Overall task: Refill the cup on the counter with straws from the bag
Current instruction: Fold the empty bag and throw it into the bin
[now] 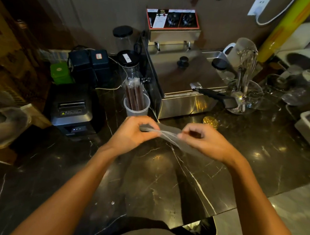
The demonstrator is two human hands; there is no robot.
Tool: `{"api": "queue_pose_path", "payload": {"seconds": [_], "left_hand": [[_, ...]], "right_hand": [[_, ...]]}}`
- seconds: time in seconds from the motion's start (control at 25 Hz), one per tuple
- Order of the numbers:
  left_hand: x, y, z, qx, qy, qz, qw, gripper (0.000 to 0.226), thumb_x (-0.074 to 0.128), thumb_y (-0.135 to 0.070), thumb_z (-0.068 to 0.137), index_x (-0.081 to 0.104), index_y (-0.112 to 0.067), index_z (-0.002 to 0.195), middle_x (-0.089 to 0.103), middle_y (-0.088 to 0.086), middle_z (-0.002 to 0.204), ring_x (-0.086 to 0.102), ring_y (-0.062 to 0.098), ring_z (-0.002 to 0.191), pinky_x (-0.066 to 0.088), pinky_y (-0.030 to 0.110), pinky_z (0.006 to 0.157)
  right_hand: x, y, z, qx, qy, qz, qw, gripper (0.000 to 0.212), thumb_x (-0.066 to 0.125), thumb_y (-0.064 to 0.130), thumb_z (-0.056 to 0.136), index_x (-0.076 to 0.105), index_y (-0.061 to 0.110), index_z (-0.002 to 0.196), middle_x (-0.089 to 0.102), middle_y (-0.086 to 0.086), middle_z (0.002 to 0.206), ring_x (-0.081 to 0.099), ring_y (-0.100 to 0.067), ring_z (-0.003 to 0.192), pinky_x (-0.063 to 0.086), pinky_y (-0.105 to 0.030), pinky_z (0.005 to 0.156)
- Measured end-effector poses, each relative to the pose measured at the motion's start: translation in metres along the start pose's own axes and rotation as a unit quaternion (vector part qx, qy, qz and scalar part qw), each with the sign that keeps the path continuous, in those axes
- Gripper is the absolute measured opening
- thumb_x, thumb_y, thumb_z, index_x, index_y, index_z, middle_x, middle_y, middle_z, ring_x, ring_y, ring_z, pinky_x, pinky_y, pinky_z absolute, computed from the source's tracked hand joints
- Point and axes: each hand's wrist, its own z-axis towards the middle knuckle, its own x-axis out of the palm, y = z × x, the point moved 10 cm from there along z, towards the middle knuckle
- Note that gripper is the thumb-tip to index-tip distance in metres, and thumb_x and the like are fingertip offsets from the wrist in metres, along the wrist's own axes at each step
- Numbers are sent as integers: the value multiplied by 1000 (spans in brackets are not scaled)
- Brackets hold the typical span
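Both hands, left hand (131, 132) and right hand (203, 140), hold a pinching grip on the clear bag (167, 134) stretched between them.

The surface (155, 181) is glossy dark marble veined white. The deep fryer (183, 79) is brushed shiny steel, the cup (136, 109) translucent matt plastic, holding straws (134, 94) in clear glossy wrappers. The bag (167, 134) is thin clear plastic film, the receipt printer (72, 108) matt black plastic.

Single head view – above the counter (146, 180), facing forward and down, hands near
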Motion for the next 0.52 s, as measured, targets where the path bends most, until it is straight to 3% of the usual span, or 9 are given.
{"api": "queue_pose_path", "payload": {"seconds": [0.08,0.28,0.52], "left_hand": [[-11,-12,-1,-2,-17,-30,999,8,78,-18,90,79,-21,97,75,-11,93,70,4,91,55,19,79],[-20,-18,-4,4,-47,-53,997,6,75,-22,92,79,-22,97,77,-7,97,73,10,97,60,26,84],[-28,-19,-6,-5,-80,-116,990,6,75,-13,92,81,-16,91,80,-1,89,77,14,87,62,26,77]], "right_hand": [[-8,6,-7,-7,-14,30,999,17,77,40,89,74,23,93,73,5,92,68,-8,86,55,-22,75],[-11,16,-10,-33,-35,24,999,17,79,37,86,74,23,96,74,6,99,71,-10,96,62,-36,83],[-23,24,-10,-55,-83,31,995,7,73,25,96,75,26,89,74,9,91,70,-6,89,51,-12,74]]}}
